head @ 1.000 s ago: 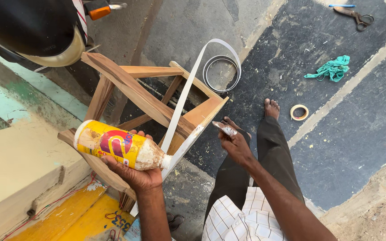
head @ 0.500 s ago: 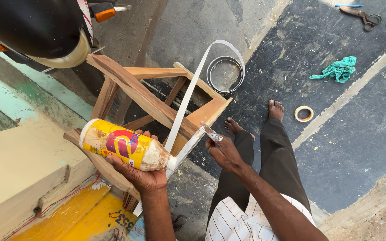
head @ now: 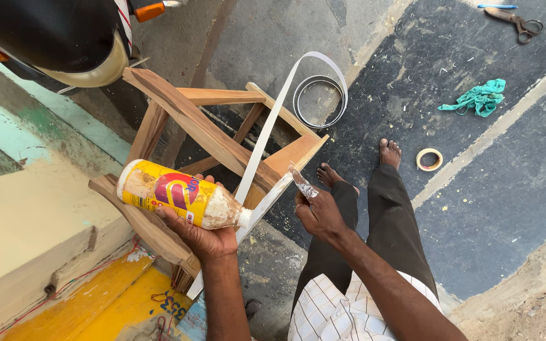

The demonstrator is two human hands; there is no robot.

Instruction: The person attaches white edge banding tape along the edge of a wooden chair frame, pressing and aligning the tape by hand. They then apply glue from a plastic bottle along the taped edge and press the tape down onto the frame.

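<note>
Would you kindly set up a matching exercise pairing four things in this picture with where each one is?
Things:
1. yellow glue bottle
2. scissors
3. green rag
4. tape ring

Places:
A. on the dark floor beside the bare feet
B. lying sideways in the left hand, nozzle toward the white strip
C. near the top right corner of the view
D. crumpled on the dark floor, between the scissors and the tape ring

Pairs: 1-B, 2-C, 3-D, 4-A
</note>
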